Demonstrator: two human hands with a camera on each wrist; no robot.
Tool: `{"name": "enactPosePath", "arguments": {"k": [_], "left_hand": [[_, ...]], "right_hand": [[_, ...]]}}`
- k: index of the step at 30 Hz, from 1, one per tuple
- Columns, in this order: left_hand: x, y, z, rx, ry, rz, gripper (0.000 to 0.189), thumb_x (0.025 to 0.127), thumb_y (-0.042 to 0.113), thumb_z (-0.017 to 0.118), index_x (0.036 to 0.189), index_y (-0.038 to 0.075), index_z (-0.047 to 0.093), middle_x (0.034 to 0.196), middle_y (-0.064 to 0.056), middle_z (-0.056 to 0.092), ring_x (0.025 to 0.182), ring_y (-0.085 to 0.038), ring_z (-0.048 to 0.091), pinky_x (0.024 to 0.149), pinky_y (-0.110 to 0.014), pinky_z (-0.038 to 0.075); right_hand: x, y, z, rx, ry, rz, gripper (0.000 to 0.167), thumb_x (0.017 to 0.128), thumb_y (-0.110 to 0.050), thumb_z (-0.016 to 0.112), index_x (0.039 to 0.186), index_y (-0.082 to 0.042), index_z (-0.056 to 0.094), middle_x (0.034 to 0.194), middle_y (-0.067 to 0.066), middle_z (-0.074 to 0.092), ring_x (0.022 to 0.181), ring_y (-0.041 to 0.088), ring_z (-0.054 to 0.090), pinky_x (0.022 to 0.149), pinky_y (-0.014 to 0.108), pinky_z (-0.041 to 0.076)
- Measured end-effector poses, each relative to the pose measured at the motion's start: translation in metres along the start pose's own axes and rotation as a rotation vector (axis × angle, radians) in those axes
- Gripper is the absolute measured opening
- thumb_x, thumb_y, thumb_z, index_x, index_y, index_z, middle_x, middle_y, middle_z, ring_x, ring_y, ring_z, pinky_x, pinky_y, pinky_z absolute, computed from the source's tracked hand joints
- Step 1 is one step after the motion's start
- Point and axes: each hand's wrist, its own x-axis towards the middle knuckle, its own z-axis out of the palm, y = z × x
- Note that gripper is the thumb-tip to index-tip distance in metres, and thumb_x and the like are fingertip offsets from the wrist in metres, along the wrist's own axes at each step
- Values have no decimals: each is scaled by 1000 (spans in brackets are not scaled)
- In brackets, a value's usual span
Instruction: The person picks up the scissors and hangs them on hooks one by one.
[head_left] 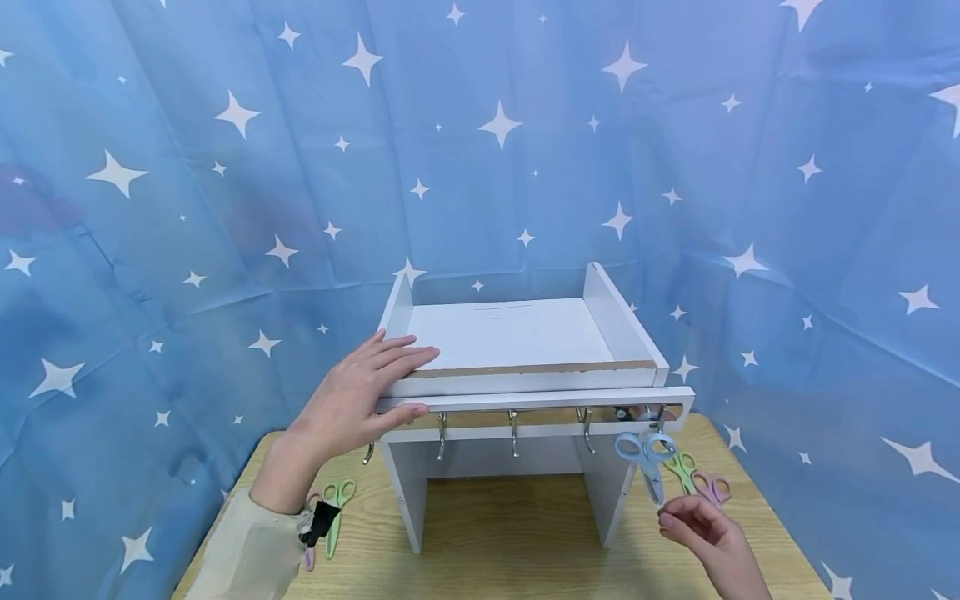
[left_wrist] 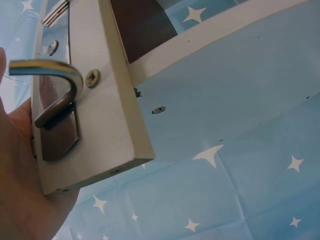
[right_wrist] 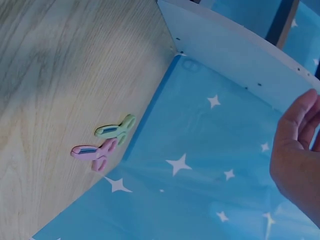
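Observation:
A white shelf [head_left: 525, 377] stands on the table, with a row of metal hooks on its front rail [head_left: 480, 433]. My left hand [head_left: 352, 392] rests on the shelf's left corner, fingers stretched over the top edge and thumb along the rail. The left wrist view shows its palm beside the rail's end, near a curved hook [left_wrist: 60, 82]. Blue scissors [head_left: 649, 463] hang point down from the rightmost hook. My right hand [head_left: 708, 537] pinches their tip between thumb and fingers. In the right wrist view the scissors are hidden.
Green scissors [head_left: 681, 468] and pink-purple scissors [head_left: 712, 489] lie on the wooden table [head_left: 517, 533] at the right. Another green pair [head_left: 335, 521] lies at the left, beside purple scissors partly hidden by the left wrist. A blue star-patterned cloth [head_left: 480, 192] surrounds the table.

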Motion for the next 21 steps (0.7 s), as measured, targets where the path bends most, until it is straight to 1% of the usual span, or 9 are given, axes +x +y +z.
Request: {"name": "enactPosePath", "arguments": {"k": [4,8,13,21], "left_hand": [[0,0,0,-4,1,2,61,96,60,53,148,27,49,146,-4,57,141,-23,47,128,-43,24],[0,1,-1,-4,4,3,61,96,60,53,148,26,50,146,-3,57,141,-24,48,128,-44,24],[0,1,-2,-3,4,1,61,96,59,54,148,26,50,146,-3,57,141,-23,48,128,-44,25],[0,1,-1,-6,3,1,60,96,57,56,147,26,50,146,-3,57,141,-23,48,128,-43,25]], "right_hand": [[0,3,-2,-18,25,23,9,96,0,61,101,7,63,89,-6,69,79,8,69,70,21,63],[1,5,-5,-51,58,63,11,96,-3,62,101,7,63,88,-7,69,79,7,69,69,21,63],[2,8,-9,-66,89,111,17,96,-6,64,103,9,62,87,-8,69,79,7,69,69,22,63],[3,16,-18,-84,110,152,19,96,-8,64,104,9,62,86,-9,68,79,5,70,69,22,63]]}}
